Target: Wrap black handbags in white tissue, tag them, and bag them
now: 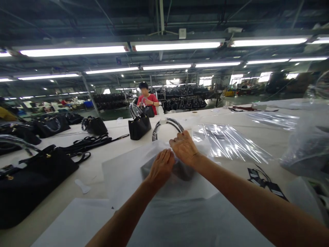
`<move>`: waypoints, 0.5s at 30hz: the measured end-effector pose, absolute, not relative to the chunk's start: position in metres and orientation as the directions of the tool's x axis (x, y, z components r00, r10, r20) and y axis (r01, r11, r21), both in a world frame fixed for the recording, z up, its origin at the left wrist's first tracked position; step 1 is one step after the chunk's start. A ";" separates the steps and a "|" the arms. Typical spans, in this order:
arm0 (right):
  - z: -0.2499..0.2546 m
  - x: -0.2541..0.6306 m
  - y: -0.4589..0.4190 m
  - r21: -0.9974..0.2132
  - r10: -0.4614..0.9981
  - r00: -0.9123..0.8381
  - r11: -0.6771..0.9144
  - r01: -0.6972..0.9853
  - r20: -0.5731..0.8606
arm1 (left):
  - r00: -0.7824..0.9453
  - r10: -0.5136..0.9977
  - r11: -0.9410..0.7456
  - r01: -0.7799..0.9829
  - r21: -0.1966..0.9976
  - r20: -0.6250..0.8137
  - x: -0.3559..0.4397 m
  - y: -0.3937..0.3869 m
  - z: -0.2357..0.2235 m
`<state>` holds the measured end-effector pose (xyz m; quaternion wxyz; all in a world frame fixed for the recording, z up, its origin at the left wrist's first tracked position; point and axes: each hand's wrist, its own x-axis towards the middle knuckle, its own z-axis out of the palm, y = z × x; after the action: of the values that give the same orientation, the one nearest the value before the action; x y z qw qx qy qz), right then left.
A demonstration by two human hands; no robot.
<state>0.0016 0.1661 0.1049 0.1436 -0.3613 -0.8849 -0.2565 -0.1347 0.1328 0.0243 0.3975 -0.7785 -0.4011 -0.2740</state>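
A dark handbag lies in front of me, seen dimly through a sheet of white tissue paper wrapped over it. Its plastic-wrapped handles stand out beyond the paper's far edge. My left hand presses on the bag's upper part, fingers together and bent over the gathered paper. Just to its right, my right hand is closed on the paper's edge beside the base of the handles. The fingertips of both hands are partly hidden in the folds.
Black handbags and straps lie on the left; another black bag stands ahead. Clear plastic sheets and black tags lie on the right. A person in red handles a bag across the table.
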 end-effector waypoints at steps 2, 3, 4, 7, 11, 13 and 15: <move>0.105 0.003 0.167 0.308 0.545 -0.686 0.627 0.715 0.482 | 0.454 0.507 -0.361 0.884 -0.299 0.733 -0.133 0.142 0.015; 0.105 0.004 0.168 0.277 0.520 -0.667 0.638 0.719 0.534 | 0.424 0.567 -0.359 0.899 -0.251 0.706 -0.132 0.146 0.014; 0.106 0.006 0.171 0.231 0.496 -0.625 0.641 0.732 0.603 | 0.406 0.625 -0.360 0.908 -0.215 0.667 -0.131 0.149 0.013; 0.110 0.007 0.182 -0.052 0.561 -0.365 0.592 0.804 0.743 | 0.393 0.753 -0.364 0.917 -0.163 0.528 -0.129 0.150 0.017; 0.115 0.001 0.202 -0.495 0.883 -0.182 0.402 0.770 0.433 | 0.366 0.860 -0.357 0.929 -0.095 0.355 -0.127 0.149 0.026; 0.116 -0.002 0.208 -0.559 0.925 -0.210 0.361 0.746 0.318 | 0.354 0.894 -0.353 0.934 -0.054 0.275 -0.126 0.150 0.031; 0.116 -0.001 0.208 -0.549 0.907 -0.253 0.407 0.730 0.336 | 0.354 0.914 -0.359 0.933 -0.015 0.199 -0.126 0.151 0.036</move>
<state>-0.0015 0.2085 0.1158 0.3119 -0.5256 -0.7786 0.1421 -0.1262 0.1514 0.0364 0.0626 -0.8205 -0.5629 -0.0781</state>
